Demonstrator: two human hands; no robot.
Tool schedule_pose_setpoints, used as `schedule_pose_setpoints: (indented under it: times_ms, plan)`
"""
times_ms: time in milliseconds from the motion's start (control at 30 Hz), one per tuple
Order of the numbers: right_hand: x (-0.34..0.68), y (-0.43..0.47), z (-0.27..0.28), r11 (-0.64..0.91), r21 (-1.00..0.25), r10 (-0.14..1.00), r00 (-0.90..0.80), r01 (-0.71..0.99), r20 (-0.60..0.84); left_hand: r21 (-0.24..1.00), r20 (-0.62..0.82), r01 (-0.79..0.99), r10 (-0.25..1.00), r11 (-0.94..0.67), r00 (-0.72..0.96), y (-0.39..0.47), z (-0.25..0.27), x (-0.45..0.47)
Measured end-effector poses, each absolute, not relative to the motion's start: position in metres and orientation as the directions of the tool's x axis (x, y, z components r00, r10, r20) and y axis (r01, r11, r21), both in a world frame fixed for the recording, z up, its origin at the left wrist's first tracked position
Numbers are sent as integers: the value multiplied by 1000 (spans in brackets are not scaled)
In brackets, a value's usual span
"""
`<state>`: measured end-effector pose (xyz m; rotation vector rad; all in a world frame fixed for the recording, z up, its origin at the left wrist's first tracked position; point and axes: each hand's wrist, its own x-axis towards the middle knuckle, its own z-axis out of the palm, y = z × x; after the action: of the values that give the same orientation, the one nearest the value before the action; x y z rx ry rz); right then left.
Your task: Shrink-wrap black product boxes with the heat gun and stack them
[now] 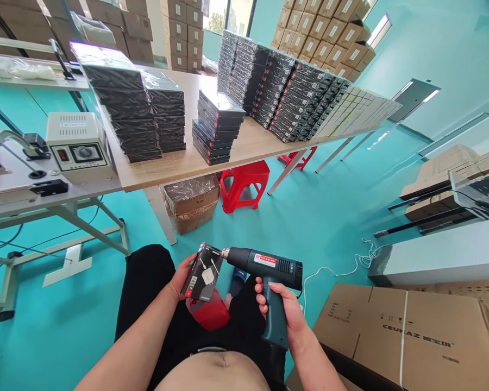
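The left hand [183, 272] grasps a flat, black rectangular charger box [204, 279], printed with a white plug and cable, above the lap. The right hand [284, 302] is wrapped around the dark green plastic grip of a heat gun [283, 267], its round metal nozzle just beside the box's upper right edge. On the wood-grain bench [155, 172] stand stacks of black boxes [124, 111], many in glossy, wrinkled film. Beneath, an open corrugated cardboard carton [198, 206] holds crumpled clear plastic [190, 187].
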<state>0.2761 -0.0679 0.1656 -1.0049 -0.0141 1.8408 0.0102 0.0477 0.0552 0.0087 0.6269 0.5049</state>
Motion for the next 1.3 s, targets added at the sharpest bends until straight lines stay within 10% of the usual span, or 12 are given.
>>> schedule_pose_setpoints:
  times_ms: [233, 467, 633, 833, 1000, 1200, 1300]
  plan:
    - [259, -46, 181, -516, -565, 796, -117, -644, -593, 234, -615, -398, 452, 887, 646, 48, 49, 12]
    - [250, -41, 212, -669, -732, 713, -388, -127, -584, 210, -622, -443, 469, 871, 627, 49, 50, 12]
    - [245, -24, 217, -565, -814, 824, -146, -132, -548, 222, -636, -449, 478, 865, 606, 49, 48, 10]
    - [247, -31, 228, -571, -811, 686, -468, 128, -557, 213, -634, -501, 508, 839, 582, 50, 51, 11]
    - [246, -32, 216, -564, -821, 825, -90, -89, -557, 211, -606, -592, 579, 778, 545, 51, 50, 8]
    - [249, -50, 203, -646, -758, 743, -304, -92, -597, 227, -570, -670, 654, 707, 497, 55, 48, 6]
    - [248, -43, 199, -592, -792, 805, -80, -148, -587, 197, -573, -640, 617, 743, 540, 54, 49, 7]
